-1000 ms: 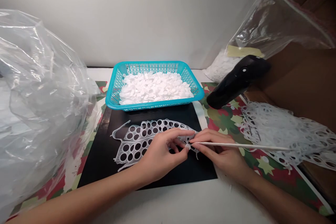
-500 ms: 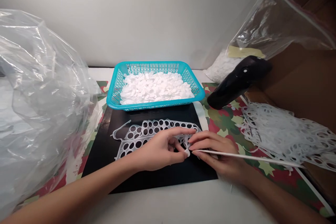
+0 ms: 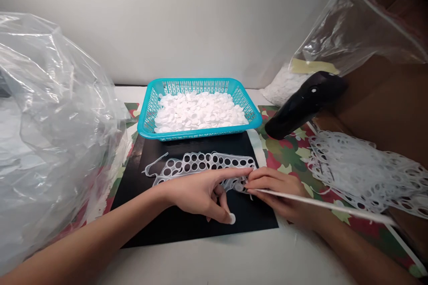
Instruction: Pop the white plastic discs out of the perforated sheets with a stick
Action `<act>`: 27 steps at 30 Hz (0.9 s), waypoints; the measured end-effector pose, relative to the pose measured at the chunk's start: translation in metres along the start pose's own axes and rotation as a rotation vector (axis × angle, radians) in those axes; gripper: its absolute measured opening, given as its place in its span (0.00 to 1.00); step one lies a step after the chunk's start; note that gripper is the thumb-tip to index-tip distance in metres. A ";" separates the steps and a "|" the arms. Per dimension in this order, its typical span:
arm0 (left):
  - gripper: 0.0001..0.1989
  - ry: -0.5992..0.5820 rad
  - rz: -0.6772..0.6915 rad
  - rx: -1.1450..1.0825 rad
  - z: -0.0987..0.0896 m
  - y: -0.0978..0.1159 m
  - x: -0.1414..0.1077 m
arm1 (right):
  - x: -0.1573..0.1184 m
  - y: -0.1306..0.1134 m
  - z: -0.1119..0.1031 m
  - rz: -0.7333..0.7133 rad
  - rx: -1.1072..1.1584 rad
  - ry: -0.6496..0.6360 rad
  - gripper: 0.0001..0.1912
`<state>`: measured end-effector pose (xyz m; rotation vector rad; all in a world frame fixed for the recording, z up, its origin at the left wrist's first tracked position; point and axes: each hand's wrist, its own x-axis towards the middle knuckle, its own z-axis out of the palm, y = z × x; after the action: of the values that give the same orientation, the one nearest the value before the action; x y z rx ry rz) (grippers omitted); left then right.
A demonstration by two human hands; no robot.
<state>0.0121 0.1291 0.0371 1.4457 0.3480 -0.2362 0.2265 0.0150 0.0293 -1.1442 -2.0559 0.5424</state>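
Observation:
Between the thumb and a bent finger of my left hand (image 3: 200,196) is a small white disc (image 3: 232,218), just over the black mat (image 3: 197,234). The left index finger stretches out to the fingertips of my right hand (image 3: 281,191). A thin white stick (image 3: 310,198) is gripped in my right hand and points out to the right, its far end blurred. Translucent sheets with rows of round holes (image 3: 200,162) lie on the mat behind both hands. The right fingertips are at the right end of these sheets, where the contact is partly hidden.
Behind the mat stands a turquoise basket (image 3: 200,133) heaped with white discs (image 3: 200,111). At left bulges a big clear plastic bag (image 3: 67,120). A black object (image 3: 301,104), a pile of holed sheets (image 3: 361,169) and a clear bag with white pieces (image 3: 284,84) are on the right.
My left thumb and finger have moved down and toward me with the white disc, away from the right fingertips. The right hand has shifted slightly right, and the stick's outer end has dipped.

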 end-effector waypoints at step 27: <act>0.35 0.256 0.344 -0.144 0.005 -0.013 0.005 | 0.000 0.016 -0.006 0.342 0.381 0.362 0.07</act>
<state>0.0126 0.1234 0.0238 1.3693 0.3102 0.2501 0.2399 0.0231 0.0228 -1.2566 -1.3856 0.7882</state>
